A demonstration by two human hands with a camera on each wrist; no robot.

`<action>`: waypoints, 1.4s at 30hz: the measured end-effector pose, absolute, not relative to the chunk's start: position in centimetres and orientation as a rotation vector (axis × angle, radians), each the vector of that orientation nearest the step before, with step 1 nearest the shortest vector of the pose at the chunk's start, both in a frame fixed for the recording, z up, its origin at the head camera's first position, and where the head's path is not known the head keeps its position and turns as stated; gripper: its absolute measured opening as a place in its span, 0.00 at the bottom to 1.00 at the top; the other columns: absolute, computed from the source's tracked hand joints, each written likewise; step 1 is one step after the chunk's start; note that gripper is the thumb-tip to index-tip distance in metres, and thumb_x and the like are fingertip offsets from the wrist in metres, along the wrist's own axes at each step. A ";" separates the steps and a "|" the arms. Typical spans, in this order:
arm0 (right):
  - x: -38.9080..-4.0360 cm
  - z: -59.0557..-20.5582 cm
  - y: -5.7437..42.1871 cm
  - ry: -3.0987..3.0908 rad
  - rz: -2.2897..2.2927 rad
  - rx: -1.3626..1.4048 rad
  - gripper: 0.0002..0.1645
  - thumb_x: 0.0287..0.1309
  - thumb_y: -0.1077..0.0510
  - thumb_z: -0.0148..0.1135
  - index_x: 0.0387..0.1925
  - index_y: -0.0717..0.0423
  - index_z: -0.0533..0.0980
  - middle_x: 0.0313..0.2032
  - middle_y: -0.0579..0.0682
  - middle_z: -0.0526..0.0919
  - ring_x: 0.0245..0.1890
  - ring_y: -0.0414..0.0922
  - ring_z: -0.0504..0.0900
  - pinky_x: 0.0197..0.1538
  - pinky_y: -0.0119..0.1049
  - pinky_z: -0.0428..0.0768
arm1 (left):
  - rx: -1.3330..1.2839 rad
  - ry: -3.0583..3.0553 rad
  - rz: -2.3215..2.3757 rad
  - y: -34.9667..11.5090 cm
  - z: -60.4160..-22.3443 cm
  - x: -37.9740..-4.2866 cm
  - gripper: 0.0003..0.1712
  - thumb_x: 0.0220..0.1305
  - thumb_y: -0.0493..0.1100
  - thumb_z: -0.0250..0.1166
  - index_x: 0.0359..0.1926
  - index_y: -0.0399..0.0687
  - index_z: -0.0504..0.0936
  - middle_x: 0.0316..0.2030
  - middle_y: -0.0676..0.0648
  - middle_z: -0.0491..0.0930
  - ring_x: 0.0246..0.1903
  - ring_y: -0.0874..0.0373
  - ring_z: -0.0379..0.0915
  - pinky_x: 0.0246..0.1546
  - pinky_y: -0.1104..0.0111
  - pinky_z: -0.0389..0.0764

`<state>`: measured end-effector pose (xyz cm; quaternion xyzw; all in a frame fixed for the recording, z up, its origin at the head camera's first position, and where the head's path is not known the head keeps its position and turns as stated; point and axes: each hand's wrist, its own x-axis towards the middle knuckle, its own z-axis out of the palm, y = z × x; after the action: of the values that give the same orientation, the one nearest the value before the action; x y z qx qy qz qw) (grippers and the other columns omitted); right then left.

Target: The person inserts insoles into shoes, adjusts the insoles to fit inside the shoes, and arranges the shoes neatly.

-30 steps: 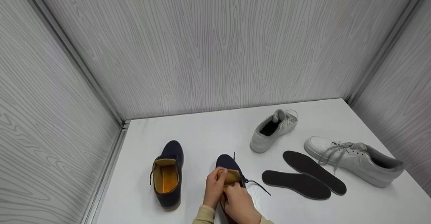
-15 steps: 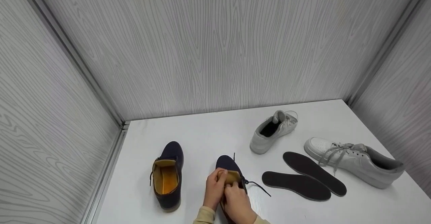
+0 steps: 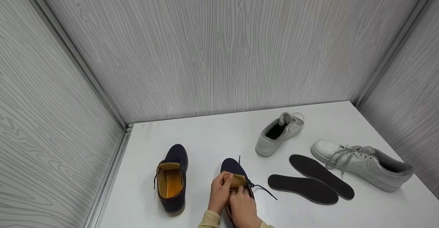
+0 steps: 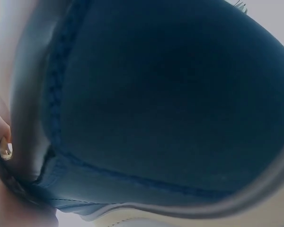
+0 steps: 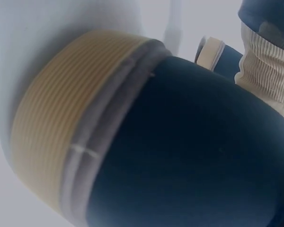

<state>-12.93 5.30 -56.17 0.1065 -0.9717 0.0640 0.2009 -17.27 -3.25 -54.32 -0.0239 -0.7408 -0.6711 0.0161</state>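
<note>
A navy lace-up shoe with a tan lining points away from me at the front middle. My left hand grips its left upper edge, thumb by the raised tongue. My right hand reaches into the shoe's opening from behind; its fingertips are hidden inside, so I cannot tell whether they pinch anything. The shoe's dark side fills most of the left wrist view. In the right wrist view its heel and ribbed tan sole are close up.
The matching navy shoe, orange-tan inside, stands to the left. Two dark insoles lie overlapping at right. Beyond them are two light sneakers, one at the back and one far right. Walls enclose the white table.
My right hand has shifted slightly and its fingers are less curled at the opening than a second ago. The left hand keeps its grip; the other shoes and insoles stay put.
</note>
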 end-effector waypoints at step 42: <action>-13.1 -52.7 7.4 -3.184 0.404 0.722 0.08 0.39 0.64 0.67 0.15 0.56 0.74 0.16 0.51 0.75 0.16 0.47 0.76 0.17 0.41 0.72 | -0.016 -2.307 -2.152 -3.4 -54.3 -17.2 0.12 0.68 0.42 0.54 0.35 0.37 0.79 0.30 0.42 0.77 0.34 0.53 0.71 0.38 0.70 0.69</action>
<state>-13.12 7.37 -52.67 0.2189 -0.9652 0.1224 -0.0739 -17.21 -3.36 -54.28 -0.0051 -0.7313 -0.6820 -0.0067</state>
